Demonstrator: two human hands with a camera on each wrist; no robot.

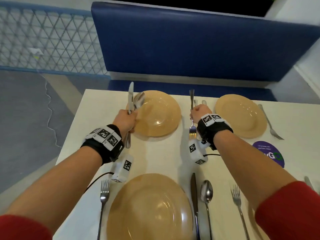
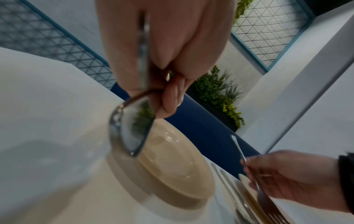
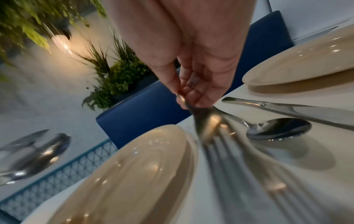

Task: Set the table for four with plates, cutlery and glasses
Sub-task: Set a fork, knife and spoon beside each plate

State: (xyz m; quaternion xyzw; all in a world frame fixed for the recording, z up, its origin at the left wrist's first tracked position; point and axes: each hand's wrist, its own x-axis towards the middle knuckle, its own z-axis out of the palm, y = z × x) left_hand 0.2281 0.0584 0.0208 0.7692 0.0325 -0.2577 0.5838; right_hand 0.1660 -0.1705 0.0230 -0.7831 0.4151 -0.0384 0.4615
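Observation:
My left hand (image 1: 125, 120) grips a knife (image 1: 130, 94) and a spoon (image 1: 139, 100) together, held upright over the left rim of the far-left tan plate (image 1: 155, 113). The left wrist view shows the spoon bowl (image 2: 128, 128) hanging below the curled fingers (image 2: 168, 98), above the table. My right hand (image 1: 200, 113) pinches a fork (image 1: 192, 99) between the two far plates, handle pointing away and tines (image 1: 192, 130) toward me. In the right wrist view the fork (image 3: 208, 128) is blurred, just right of that plate (image 3: 134, 174).
The far-right plate (image 1: 240, 116) has a fork (image 1: 270, 122) on its right and a knife (image 3: 296, 109) and spoon (image 3: 277, 128) on its left. The near plate (image 1: 150, 208) has a fork (image 1: 103, 196), knife (image 1: 194, 196) and spoon (image 1: 206, 189). A blue bench (image 1: 190, 45) stands behind the table.

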